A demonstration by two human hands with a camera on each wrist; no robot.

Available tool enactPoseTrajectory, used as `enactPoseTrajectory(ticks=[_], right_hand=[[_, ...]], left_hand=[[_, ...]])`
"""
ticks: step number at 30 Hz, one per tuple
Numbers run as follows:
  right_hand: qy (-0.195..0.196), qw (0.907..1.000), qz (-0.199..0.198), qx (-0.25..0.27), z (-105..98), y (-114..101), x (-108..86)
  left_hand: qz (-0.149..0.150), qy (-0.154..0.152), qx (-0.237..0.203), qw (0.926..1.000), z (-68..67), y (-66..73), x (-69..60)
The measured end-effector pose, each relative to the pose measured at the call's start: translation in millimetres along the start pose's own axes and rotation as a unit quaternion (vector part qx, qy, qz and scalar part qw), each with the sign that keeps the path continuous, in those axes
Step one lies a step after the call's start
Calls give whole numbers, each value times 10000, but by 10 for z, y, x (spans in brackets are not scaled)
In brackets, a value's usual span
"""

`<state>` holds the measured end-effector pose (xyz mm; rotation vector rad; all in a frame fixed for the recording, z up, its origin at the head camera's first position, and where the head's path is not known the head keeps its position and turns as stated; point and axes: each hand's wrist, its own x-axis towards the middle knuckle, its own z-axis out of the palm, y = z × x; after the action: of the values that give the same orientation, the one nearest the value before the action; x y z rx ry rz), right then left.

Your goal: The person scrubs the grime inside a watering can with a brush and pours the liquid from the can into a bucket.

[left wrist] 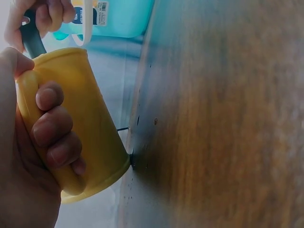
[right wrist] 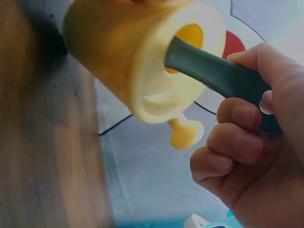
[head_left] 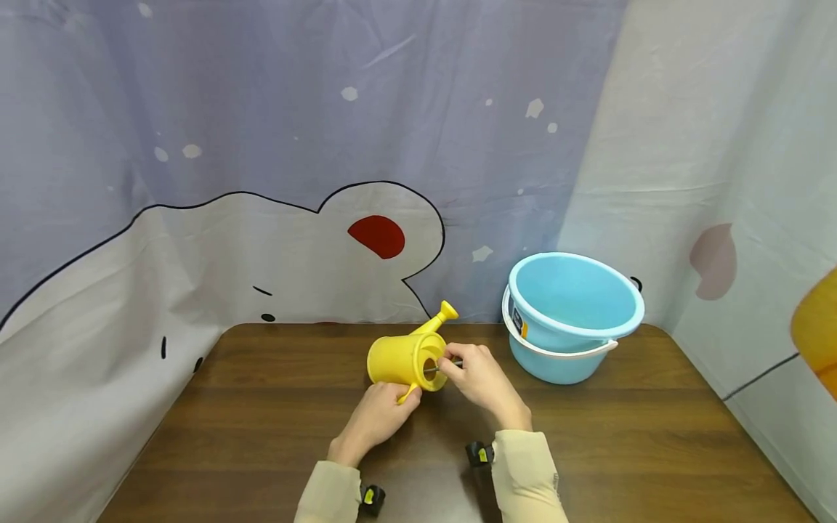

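Observation:
A yellow watering can (head_left: 394,360) is tilted above the wooden table, its open top turned to the right and its spout pointing toward the back. My left hand (head_left: 381,415) grips the can's handle, fingers curled round it in the left wrist view. In my right hand (head_left: 482,379) is a dark green handle (right wrist: 216,76) with a hole at its end, held between thumb and fingers. This handle reaches through the round opening in the can's top. Whatever is on its far end is hidden inside the can (right wrist: 111,52).
A light blue bucket (head_left: 556,367) with a white carrying handle stands at the back right of the table (head_left: 275,428). Small drops (left wrist: 155,121) dot the tabletop near the can. A patterned curtain (head_left: 261,145) hangs behind the table and along its sides.

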<state>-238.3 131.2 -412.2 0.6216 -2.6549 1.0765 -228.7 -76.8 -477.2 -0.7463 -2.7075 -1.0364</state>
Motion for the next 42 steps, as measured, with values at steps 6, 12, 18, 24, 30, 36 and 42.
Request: enactPoseTrajectory(ticks=[6, 12, 18, 24, 30, 36, 42], right_hand=[[7, 9999, 8, -137, -114, -20, -12], [70, 9999, -27, -109, -165, -55, -28], [161, 9999, -29, 27, -80, -39, -10], [68, 9998, 93, 167, 101, 4, 15], [10, 9998, -78, 187, 222, 20, 47], [-41, 9998, -20, 189, 196, 20, 33], [-76, 9996, 120, 255, 107, -25, 17]], left_hand=[[-7, 39, 10, 10000, 3, 8, 10], [26, 42, 8, 10000, -1, 4, 15], [-25, 19, -5, 10000, 5, -2, 14], [-10, 51, 56, 10000, 14, -9, 12], [-62, 134, -14, 9999, -2, 2, 5], [-60, 115, -54, 9999, -11, 7, 6], [-116, 47, -145, 9998, -14, -13, -3]])
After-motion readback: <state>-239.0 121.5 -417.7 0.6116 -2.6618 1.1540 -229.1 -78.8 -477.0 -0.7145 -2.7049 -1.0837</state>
